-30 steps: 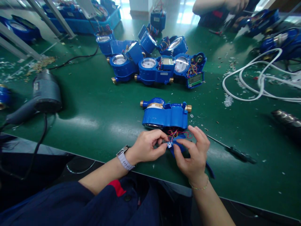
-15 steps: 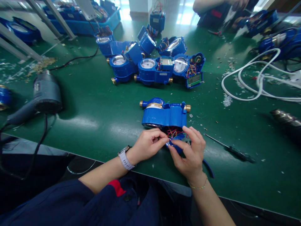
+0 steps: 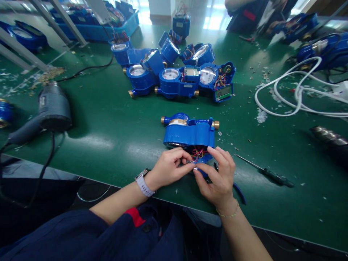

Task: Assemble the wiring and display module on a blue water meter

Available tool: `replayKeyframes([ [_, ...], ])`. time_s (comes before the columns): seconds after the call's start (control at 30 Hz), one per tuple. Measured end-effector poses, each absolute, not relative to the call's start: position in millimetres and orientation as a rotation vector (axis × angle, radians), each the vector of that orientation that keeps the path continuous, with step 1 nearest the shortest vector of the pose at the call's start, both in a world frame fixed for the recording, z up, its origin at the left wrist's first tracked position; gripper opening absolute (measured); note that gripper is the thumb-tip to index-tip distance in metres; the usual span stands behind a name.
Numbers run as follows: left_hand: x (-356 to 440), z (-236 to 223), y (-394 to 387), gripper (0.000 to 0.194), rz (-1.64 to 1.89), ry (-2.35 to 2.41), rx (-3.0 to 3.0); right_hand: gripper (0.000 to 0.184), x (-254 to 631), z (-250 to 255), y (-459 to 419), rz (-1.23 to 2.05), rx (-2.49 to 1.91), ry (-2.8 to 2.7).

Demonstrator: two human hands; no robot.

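In front of me a blue water meter point(image 3: 187, 134) lies tipped on its side, brass threaded ends pointing left and right. Its compartment faces me, with thin coloured wires point(image 3: 199, 151) spilling out. My left hand point(image 3: 171, 164) pinches thin wires between thumb and fingertips at the opening. Close against it, my right hand point(image 3: 219, 177) has thumb and index finger together at the blue cover's edge, other fingers raised along the meter. What lies between those right fingertips is too small to name. Partly under my right hand are blue-handled pliers point(image 3: 239, 193).
A screwdriver point(image 3: 266, 172) lies to the right, near a coiled white cable point(image 3: 299, 98). On the left rests a heat gun point(image 3: 54, 107). Several water meters point(image 3: 170, 81) stand farther back, before a blue crate point(image 3: 123, 27). A co-worker point(image 3: 252, 16) is at the far right.
My fingertips have shifted slightly at the wires, and the left thumb now reaches the right fingertips. The meter stays in place.
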State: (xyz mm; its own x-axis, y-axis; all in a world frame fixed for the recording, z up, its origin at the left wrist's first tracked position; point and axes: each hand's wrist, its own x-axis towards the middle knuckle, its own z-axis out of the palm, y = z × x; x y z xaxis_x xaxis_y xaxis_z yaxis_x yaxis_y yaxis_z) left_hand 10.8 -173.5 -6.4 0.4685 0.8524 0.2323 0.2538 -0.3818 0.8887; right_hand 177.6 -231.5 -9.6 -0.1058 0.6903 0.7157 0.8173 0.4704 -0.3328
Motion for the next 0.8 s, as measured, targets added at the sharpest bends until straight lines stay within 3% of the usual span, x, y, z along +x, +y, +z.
replayKeyframes([
  [0.5,8.6,-7.0,-174.1,0.016,0.982,0.854,2.013,0.011,179.4,-9.4,-229.3,-0.251,-1.307,-1.78],
  [0.8,13.6,-2.0,-173.6,0.025,0.768,0.855,1.826,0.009,179.0,-5.7,-226.0,-0.342,-1.375,-1.819],
])
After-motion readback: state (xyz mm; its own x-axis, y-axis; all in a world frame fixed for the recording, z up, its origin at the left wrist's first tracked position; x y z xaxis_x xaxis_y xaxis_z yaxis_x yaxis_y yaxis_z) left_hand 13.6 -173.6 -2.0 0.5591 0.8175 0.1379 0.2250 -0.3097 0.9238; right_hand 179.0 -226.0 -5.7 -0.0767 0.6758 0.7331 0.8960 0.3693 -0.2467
